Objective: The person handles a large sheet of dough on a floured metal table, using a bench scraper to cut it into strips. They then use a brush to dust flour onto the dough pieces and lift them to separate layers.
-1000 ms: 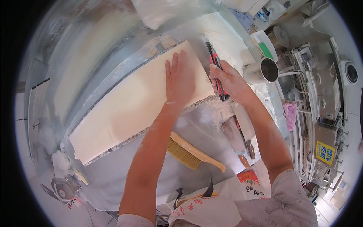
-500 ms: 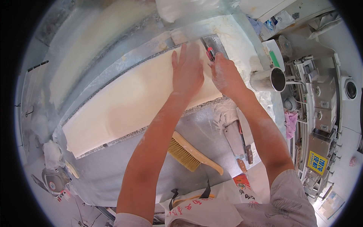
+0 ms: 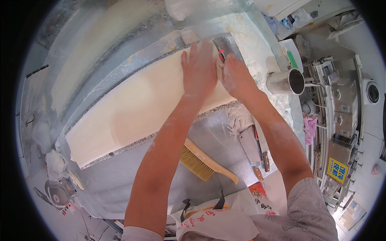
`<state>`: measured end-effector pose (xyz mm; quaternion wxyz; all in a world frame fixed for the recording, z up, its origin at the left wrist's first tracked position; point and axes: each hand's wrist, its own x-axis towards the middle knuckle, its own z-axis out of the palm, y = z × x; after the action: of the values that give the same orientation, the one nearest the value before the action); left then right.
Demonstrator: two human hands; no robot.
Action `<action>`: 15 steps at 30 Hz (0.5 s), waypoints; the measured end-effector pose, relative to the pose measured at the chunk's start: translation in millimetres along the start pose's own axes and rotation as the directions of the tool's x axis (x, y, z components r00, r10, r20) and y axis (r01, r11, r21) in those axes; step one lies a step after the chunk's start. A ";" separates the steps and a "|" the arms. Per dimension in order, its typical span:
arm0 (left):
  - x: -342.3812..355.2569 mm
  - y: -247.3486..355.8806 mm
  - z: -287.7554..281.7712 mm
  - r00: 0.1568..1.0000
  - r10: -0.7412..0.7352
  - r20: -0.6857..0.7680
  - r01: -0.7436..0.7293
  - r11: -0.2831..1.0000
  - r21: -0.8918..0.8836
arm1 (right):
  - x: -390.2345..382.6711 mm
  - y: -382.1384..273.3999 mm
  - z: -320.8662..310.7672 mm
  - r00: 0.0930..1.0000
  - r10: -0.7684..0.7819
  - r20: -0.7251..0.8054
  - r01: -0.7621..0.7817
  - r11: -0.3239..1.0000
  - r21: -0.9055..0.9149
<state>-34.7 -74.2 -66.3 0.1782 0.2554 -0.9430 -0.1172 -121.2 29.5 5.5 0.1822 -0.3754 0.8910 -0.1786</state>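
A long pale sheet of dough lies stacked or folded flat on a speckled stone slab. My left hand rests flat near the sheet's right end, fingers stretched toward the far edge. Just right of it, my right hand is closed around a slim tool with a red and black handle. The tool's working end is too small and blurred to make out. Beyond the dough's right end, a dark strip of the slab shows. Both hands are dusted with flour.
A wooden-handled brush lies on the metal table near me. Right of it are a cleaver and another knife. A metal cylinder stands beside loose flour at the right.
My right hand has shifted slightly away from me and to the left with the tool. My left hand stays on the dough, nearly in the same place.
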 end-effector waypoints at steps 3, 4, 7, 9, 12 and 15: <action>0.0 0.8 0.7 1.000 0.007 -0.015 -0.007 1.000 0.022 | -8.7 8.1 9.3 0.998 -0.028 -0.049 0.028 1.000 -0.001; -0.1 0.5 1.1 1.000 0.009 -0.021 -0.008 1.000 0.030 | -12.2 7.7 8.5 1.000 -0.016 -0.022 0.016 1.000 -0.011; -1.0 -1.6 4.7 0.999 0.021 -0.045 -0.018 0.998 0.057 | -25.4 6.3 6.7 1.000 0.010 0.026 -0.010 1.000 -0.020; -1.2 -2.7 6.1 0.998 0.033 -0.047 -0.029 0.996 0.088 | -34.3 7.7 9.6 1.000 0.018 0.016 -0.018 1.000 0.000; -0.9 -3.0 5.4 0.998 0.049 -0.029 -0.045 0.990 0.136 | -50.3 7.2 6.3 0.998 0.048 0.046 -0.048 0.999 0.005; -0.8 -2.1 5.1 0.998 0.057 -0.026 -0.053 0.989 0.140 | -63.4 12.9 8.7 0.999 0.034 0.027 -0.034 0.999 0.000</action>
<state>-35.2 -74.8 -71.9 0.1771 0.2427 -0.9529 -0.0425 -83.7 82.9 4.2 0.1975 -0.3626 0.8947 -0.1706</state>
